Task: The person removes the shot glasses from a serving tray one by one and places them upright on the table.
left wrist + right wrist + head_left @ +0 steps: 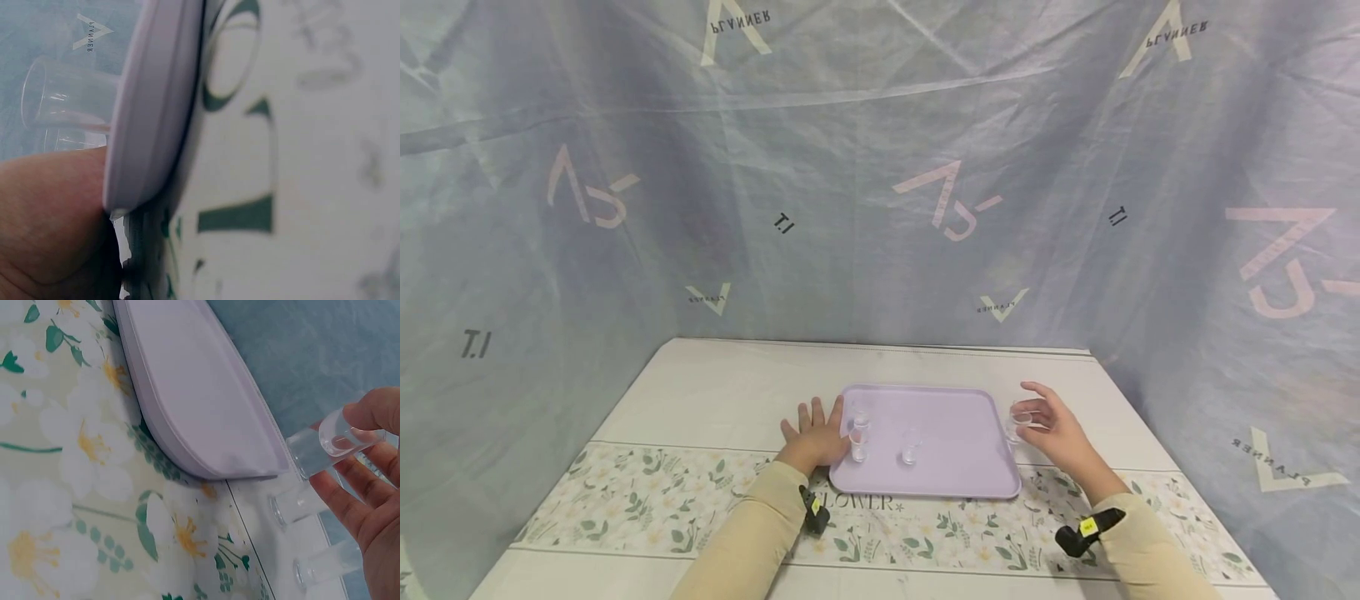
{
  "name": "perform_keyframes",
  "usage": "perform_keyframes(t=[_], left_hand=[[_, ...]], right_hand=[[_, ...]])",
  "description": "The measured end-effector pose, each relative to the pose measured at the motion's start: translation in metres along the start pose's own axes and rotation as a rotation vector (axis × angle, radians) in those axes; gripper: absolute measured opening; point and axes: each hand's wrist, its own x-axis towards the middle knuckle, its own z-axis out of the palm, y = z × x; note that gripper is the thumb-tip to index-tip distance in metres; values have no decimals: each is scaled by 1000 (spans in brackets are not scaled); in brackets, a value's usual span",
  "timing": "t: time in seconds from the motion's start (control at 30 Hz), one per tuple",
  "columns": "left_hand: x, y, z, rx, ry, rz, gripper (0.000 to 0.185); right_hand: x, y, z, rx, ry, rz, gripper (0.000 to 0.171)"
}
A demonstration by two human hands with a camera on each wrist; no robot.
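My right hand (1051,425) pinches a small clear cup (306,450) between thumb and fingers, just beyond the tray's right edge. Two more clear cups, a nearer one (297,505) and a farther one (328,565), show beside that hand in the right wrist view. At the left edge of the lilac tray (955,433) rests my left hand (820,437), its fingers spread. Near its thumb, two clear cups, one behind (861,417) and one in front (858,447), stand on the tray. A third cup (910,452) stands farther right on it.
The white tabletop (737,375) carries a floral band (677,500) that runs under the tray's near edge. Grey-blue curtains (850,208) hang behind the table and along both sides.
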Motion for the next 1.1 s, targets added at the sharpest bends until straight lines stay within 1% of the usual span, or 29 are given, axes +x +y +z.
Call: perform_keyframes(t=[0.13, 0.3, 0.47, 0.57, 0.7, 0.8, 0.97, 1.1], left_hand=[[-7, 3, -5, -10, 1, 1, 78], [-11, 5, -10, -3, 1, 5, 77], [-8, 5, -8, 3, -5, 1, 77], [-6, 4, -6, 4, -29, -9, 78], [-4, 3, -5, 8, -23, -5, 79], [-5, 2, -5, 11, 6, 11, 78], [-6, 2, -7, 23, 8, 14, 78], [-8, 2, -7, 14, 3, 8, 77]], right_hand=[[-5, -1, -4, -11, 1, 15, 74], [-9, 2, -9, -40, 4, 19, 75], [-13, 5, -11, -29, 9, 27, 75], [-14, 9, -11, -17, 8, 30, 74], [-16, 14, -11, -16, 5, 34, 73], [-17, 16, -11, -14, 5, 37, 73], [-18, 18, -10, -19, 15, 35, 74], [-19, 19, -9, -15, 22, 45, 75]])
